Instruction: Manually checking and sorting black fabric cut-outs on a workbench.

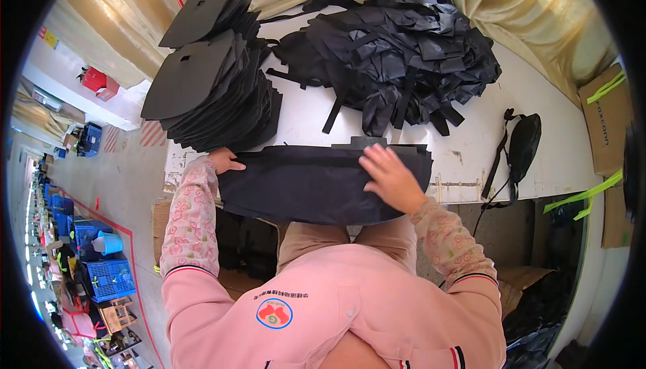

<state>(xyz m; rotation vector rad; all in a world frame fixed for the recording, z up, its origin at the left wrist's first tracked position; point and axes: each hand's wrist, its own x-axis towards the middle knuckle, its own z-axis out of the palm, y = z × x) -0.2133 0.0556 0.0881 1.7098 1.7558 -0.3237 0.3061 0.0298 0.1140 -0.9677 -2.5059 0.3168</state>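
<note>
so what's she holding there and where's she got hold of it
A black fabric piece at the table's near edge. The left hand grips its left end; the right hand lies flat, fingers spread, on its right part.

Both forearms, in pink floral-patterned sleeves with striped cuffs, reach forward from the lower edge, elbows bent and spread wide. The left hand (225, 161) lies out to the left, fingers curled loosely and thumb pointing inward. The right hand (389, 176) is pressed flat, palm down, fingers spread and pointing forward-left. The two hands are well apart, wrists nearly level.
</note>
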